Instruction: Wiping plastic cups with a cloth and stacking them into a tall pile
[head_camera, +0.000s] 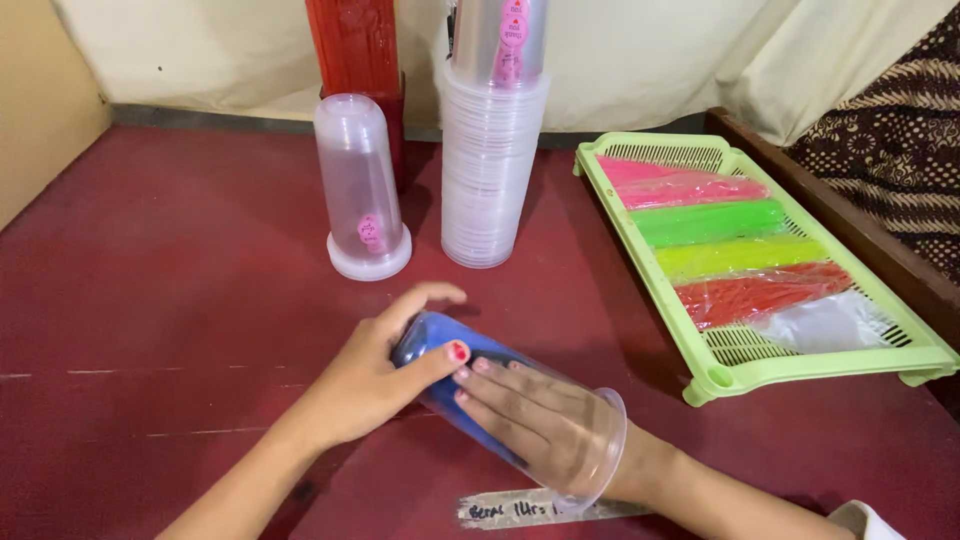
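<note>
Clear cup (540, 415) lying on side, lower centre; long axis upper-left to lower-right; left hand (375, 375) gripping closed end; right hand (520, 410) inside, fingers flat on blue cloth (440, 345).

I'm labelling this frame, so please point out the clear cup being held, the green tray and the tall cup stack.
clear cup (590, 425): head view, wall near open rim.
green tray (640, 262): head view, left rim.
cup stack (490, 170): head view, mid-height side.

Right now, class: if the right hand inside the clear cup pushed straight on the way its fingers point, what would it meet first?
The right hand points up-left inside the clear cup. Its fingertips would almost at once meet the blue material packed at the closed end, which the left hand grips outside.
</note>
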